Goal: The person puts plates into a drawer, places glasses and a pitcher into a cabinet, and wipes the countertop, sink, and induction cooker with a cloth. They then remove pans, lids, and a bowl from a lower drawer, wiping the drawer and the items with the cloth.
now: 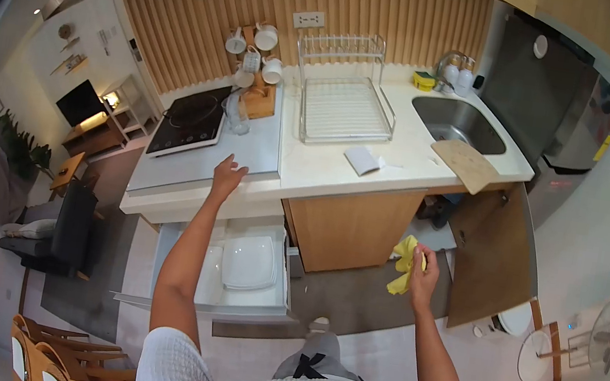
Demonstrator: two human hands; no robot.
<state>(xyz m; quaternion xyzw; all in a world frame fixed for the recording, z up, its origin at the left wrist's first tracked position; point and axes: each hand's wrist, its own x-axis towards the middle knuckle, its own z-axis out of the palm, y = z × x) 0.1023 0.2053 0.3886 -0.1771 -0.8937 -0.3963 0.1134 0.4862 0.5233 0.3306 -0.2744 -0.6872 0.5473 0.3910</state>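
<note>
My left hand [228, 177] reaches over the front of the counter with its fingers apart and nothing in them, just below a clear glass pitcher [236, 115]. A yellow cloth [404, 265] hangs from my right hand [425, 275], which is closed on it in front of the lower cabinets. Under my left forearm a drawer [284, 278] is pulled out, with white square plates [250, 262] inside. A black induction cooktop [189, 123] lies to the left of the pitcher.
An empty dish rack [347, 110] stands mid-counter, left of the sink [458, 124]. A brown mat [465, 164] overhangs the front edge. One cabinet door [496, 255] stands open at the right. Mugs [265, 37] hang at the wall. Chairs [59, 359] are lower left.
</note>
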